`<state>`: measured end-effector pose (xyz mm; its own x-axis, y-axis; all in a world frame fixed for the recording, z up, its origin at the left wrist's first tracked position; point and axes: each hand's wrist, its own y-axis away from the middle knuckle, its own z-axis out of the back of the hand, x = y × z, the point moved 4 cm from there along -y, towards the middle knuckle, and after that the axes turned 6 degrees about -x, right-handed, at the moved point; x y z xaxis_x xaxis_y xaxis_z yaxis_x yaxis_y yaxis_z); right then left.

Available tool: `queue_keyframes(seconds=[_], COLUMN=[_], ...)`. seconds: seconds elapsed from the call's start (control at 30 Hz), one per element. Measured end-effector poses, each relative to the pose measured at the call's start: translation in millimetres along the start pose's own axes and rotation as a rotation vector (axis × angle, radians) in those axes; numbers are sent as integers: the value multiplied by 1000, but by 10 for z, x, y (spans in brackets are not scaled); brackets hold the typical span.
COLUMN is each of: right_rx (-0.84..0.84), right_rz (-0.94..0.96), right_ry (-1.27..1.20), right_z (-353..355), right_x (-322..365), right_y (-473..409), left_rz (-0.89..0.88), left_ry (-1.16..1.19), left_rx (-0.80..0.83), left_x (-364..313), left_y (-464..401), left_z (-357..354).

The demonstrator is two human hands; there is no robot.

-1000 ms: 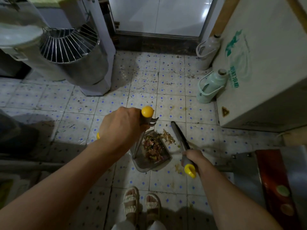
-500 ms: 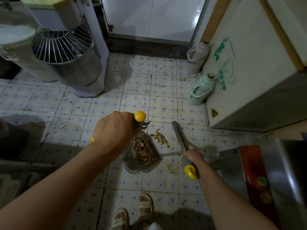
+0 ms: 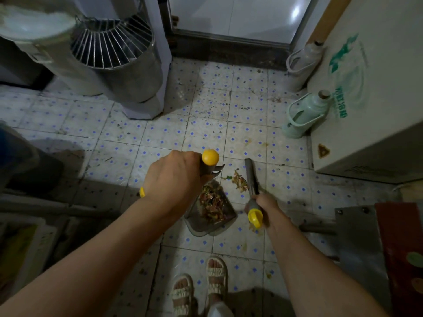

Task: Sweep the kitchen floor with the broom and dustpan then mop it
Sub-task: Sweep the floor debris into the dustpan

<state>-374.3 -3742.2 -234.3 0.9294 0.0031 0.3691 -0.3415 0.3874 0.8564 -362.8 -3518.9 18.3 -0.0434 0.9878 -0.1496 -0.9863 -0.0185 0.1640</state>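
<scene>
Left hand: my left hand is curled tight round the upright grey handle of the dustpan, just under its yellow knob; knuckles face the camera
Right hand: my right hand is wrapped round the grey broom handle near its yellow end cap; the cap sticks out below my fist, toward me
Dustpan: grey pan resting on the tiled floor between my two arms, its mouth turned away from me; a heap of reddish and green scraps lies inside it
Loose scraps: a smaller pile sits on the tile just past the pan's mouth, beside the broom handle; I cannot tell whether the broom's head touches it, as the head is hidden from here
Floor: white tiles with small blue diamonds, speckled with dark grit, stained near the doorway
Feet: my sandals stand close behind the pan
Left side: a steel mixer bowl with a wire guard stands on a pale base
Right side: a white chest cabinet with green print; a pale green flask leans against its side, a second flask further back near the door sill
</scene>
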Motion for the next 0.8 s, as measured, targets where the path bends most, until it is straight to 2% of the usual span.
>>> queue_keyframes(seconds=[0.1, 0.27, 0.7, 0.8], right_rx=[8, -10, -172, -157], right_rz=[17, 132, 194, 217], right_ry=[-11, 146, 433, 507], right_z=[-5, 103, 151, 119], right_x=[65, 189, 579, 603], right_y=[113, 440, 133, 41], left_rz=[8, 53, 137, 140], left_ry=[16, 58, 77, 68], left_rx=[-2, 3, -10, -11], left_x=[57, 149, 41, 6], left_y=[25, 25, -133, -235], left_z=[-17, 1, -168, -209])
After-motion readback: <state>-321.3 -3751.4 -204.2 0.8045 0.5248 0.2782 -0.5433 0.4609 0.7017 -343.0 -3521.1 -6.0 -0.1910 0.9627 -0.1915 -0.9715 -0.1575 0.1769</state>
